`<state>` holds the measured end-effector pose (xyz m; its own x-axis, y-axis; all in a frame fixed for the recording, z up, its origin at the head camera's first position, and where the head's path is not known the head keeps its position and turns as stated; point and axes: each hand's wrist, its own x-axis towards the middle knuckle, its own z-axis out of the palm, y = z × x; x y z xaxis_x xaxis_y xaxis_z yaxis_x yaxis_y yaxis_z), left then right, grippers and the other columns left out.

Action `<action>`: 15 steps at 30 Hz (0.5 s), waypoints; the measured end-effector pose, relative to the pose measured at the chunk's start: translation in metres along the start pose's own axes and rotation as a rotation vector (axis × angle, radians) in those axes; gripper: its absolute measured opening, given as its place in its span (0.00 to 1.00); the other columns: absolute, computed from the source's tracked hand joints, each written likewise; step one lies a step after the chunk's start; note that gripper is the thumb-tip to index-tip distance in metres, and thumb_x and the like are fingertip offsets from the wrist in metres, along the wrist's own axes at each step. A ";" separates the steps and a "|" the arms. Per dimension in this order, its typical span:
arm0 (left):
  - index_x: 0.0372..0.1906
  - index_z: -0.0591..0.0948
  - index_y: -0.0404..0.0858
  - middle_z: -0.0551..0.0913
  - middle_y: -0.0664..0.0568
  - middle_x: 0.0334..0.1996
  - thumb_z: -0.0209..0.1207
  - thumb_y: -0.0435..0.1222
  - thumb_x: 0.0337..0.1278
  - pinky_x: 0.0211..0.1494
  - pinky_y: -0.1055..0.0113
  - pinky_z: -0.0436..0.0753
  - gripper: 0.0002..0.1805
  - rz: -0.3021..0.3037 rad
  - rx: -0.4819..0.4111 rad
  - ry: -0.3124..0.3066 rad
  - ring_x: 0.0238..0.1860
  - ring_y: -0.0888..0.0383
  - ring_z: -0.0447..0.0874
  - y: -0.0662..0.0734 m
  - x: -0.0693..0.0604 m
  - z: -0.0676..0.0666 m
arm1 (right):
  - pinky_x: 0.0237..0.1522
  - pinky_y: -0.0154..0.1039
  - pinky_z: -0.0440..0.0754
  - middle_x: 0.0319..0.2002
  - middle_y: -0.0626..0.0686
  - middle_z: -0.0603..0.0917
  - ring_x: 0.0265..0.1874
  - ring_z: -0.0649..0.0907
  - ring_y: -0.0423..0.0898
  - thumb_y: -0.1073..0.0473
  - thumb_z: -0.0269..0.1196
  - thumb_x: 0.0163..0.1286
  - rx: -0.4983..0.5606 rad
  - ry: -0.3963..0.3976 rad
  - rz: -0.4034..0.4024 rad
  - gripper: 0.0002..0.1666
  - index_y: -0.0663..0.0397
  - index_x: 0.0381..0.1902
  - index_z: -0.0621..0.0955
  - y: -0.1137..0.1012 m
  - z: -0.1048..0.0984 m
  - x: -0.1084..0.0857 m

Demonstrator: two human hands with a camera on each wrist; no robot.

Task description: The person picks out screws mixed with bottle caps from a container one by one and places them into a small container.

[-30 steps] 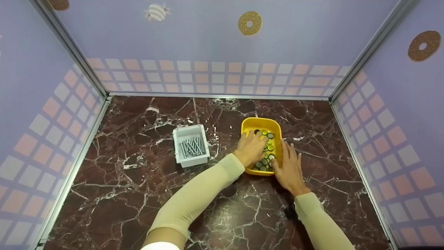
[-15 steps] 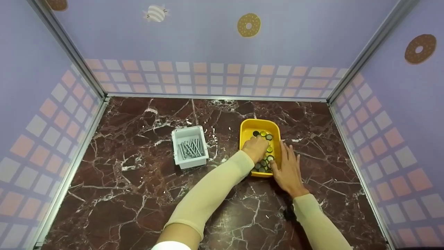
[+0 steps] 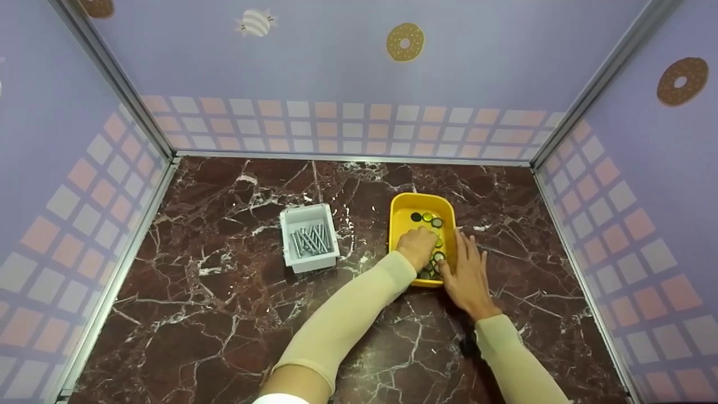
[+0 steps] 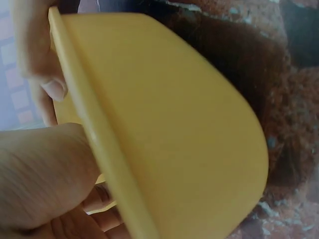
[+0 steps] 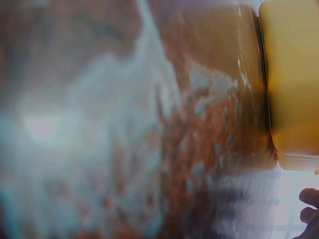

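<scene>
In the head view, a yellow plastic box [image 3: 399,220] holds several small round bottle caps [image 3: 437,223], some yellow-green and some dark with pale rims. My left hand [image 3: 417,247] reaches down into the box among the caps, its fingertips hidden. The left wrist view shows its palm [image 4: 42,172] beside the box's rim, with partly covered fingers below. My right hand [image 3: 470,283] grips the box's right wall, thumb over the rim and fingers along the outside. In the right wrist view, only fingertips [image 5: 310,206] show at the lower right edge, near the box [image 5: 294,84].
A small white bin [image 3: 313,262] with several silver bolts [image 3: 309,240] stands to the left of the yellow box. Both rest on a dark red marbled tabletop [image 3: 196,325]. Patterned panels [image 3: 348,62] enclose the back and both sides.
My left hand has sunk deeper into the yellow box and shifted slightly right and nearer, its fingers going out of sight. My right hand stays at the box's right wall.
</scene>
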<state>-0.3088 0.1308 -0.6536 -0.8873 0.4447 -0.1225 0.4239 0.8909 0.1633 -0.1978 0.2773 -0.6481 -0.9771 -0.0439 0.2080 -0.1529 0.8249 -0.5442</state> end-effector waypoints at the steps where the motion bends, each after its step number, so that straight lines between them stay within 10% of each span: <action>1: 0.59 0.95 0.50 0.97 0.49 0.58 0.72 0.36 0.79 0.51 0.51 0.99 0.12 0.001 0.004 0.007 0.53 0.47 0.99 0.000 0.002 0.005 | 0.91 0.84 0.43 0.92 0.71 0.62 0.94 0.56 0.75 0.43 0.61 0.89 0.000 -0.001 0.002 0.51 0.56 0.97 0.55 0.000 0.000 0.000; 7: 0.56 0.97 0.53 0.98 0.54 0.53 0.72 0.40 0.79 0.47 0.55 0.99 0.10 -0.016 0.081 0.039 0.48 0.51 0.99 0.004 0.003 0.016 | 0.91 0.84 0.44 0.92 0.72 0.62 0.94 0.56 0.76 0.44 0.61 0.90 -0.011 -0.004 0.002 0.51 0.57 0.97 0.55 0.000 0.000 -0.001; 15: 0.52 0.98 0.53 0.99 0.54 0.50 0.71 0.39 0.81 0.43 0.56 0.98 0.08 -0.047 0.049 0.029 0.46 0.54 0.99 0.004 -0.012 -0.003 | 0.91 0.84 0.44 0.92 0.71 0.62 0.94 0.56 0.76 0.44 0.61 0.91 -0.015 -0.002 0.001 0.50 0.56 0.97 0.54 0.000 0.000 -0.001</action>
<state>-0.2967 0.1288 -0.6486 -0.9110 0.4001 -0.1003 0.3895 0.9144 0.1098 -0.1969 0.2773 -0.6488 -0.9777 -0.0441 0.2056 -0.1495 0.8332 -0.5324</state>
